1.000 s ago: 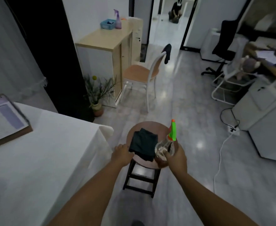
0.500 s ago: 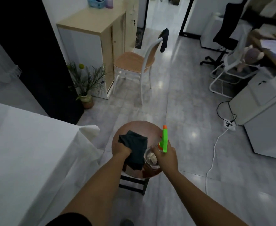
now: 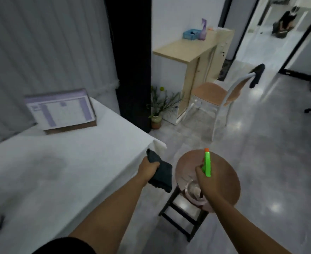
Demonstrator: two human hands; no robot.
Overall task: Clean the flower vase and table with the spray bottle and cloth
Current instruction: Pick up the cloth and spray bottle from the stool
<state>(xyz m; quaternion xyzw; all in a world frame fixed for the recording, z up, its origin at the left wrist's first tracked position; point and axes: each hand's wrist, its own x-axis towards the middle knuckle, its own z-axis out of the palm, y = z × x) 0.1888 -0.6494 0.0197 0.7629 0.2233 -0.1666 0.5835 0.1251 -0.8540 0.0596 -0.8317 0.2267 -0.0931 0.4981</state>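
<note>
My left hand (image 3: pixel 148 167) grips a dark cloth (image 3: pixel 161 176) and holds it in the air at the corner of the white-covered table (image 3: pixel 63 162). My right hand (image 3: pixel 205 181) grips a spray bottle (image 3: pixel 207 163) with a green head and orange nozzle; its clear body shows under my hand, above the round brown stool (image 3: pixel 222 169). A small flower vase (image 3: pixel 156 120) with green stems stands on the floor by the dark curtain, well beyond both hands.
A calendar stand (image 3: pixel 61 110) sits on the far part of the table. A wooden chair (image 3: pixel 217 96) and a light cabinet (image 3: pixel 189 57) with a purple spray bottle (image 3: pixel 203 31) stand beyond the stool. Grey floor lies open to the right.
My left hand has closed on the cloth and lifted it off the stool toward the table's corner. My right hand has kept hold of the spray bottle. The view has swung left.
</note>
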